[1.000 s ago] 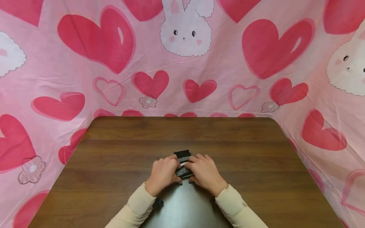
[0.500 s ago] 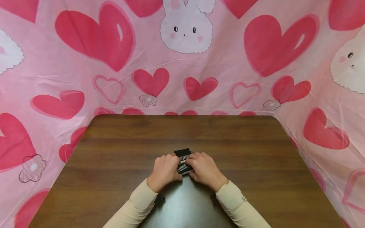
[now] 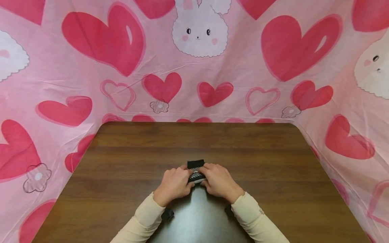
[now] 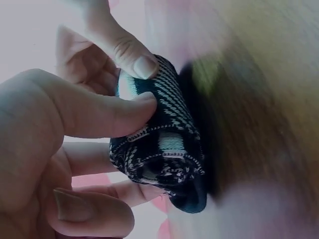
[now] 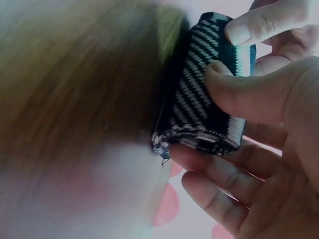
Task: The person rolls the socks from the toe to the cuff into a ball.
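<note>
Patterned knit roll (image 3: 197, 177) lay on the table (image 3: 261, 162) below frame centre, pinched by left grip (image 3: 174, 185) and right grip (image 3: 221, 181); its visible stretch looked shorter than a second earlier, suggesting rolling had advanced; its long axis ran across the frame, black end (image 3: 196, 164) pointing toward the top.

On the wood-grained table (image 3: 127, 155) — a patterned knit roll (image 5: 192, 89).
</note>
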Tool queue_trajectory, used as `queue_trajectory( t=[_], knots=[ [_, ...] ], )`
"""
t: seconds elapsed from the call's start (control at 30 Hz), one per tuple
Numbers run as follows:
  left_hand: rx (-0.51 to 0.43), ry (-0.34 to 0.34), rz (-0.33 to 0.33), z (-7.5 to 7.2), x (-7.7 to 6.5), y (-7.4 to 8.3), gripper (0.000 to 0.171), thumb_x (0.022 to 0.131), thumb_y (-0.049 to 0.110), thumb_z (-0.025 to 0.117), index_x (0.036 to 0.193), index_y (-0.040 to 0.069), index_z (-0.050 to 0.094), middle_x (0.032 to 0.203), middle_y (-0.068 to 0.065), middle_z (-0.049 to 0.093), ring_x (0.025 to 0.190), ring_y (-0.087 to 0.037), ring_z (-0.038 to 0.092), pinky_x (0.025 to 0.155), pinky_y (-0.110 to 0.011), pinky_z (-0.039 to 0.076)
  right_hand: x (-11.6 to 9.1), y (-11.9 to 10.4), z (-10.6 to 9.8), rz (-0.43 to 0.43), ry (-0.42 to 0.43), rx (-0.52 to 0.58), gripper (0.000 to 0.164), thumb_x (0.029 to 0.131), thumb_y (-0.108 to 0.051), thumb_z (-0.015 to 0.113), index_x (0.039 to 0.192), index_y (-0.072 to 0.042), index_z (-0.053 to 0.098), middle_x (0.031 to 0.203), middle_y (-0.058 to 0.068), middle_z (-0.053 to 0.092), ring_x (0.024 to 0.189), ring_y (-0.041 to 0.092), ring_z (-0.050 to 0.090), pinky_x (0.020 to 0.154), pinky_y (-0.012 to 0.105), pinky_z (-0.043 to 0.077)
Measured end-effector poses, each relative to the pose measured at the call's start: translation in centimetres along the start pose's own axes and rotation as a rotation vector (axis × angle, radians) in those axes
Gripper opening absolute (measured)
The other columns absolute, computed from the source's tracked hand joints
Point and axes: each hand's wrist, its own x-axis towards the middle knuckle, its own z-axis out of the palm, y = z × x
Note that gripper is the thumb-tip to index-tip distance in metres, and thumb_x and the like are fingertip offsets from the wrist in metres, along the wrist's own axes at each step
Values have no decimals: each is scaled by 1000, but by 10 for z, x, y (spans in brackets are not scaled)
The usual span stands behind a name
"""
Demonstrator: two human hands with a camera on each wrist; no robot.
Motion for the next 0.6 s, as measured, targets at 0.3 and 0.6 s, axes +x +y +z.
queue_trajectory(
  t=[0.3,0.6],
  knots=[
    [-68,-68,-25,-2,0,-2,36,87,40,73,114,15,74,96,-4,63,66,-26,60,52,-45,47,-2,1,-2,31,-36,69,25,86,-22,78,108,-14,69,91,-3,59,77,15,56,70,38,52],
    [-116,-84,-38,-2,-1,-2,31,89,36,72,110,13,74,87,-2,62,70,-24,61,56,-46,48,-3,0,-4,47,-54,97,22,87,-22,76,106,-15,69,89,-6,58,73,12,54,66,36,50]
  ],
)
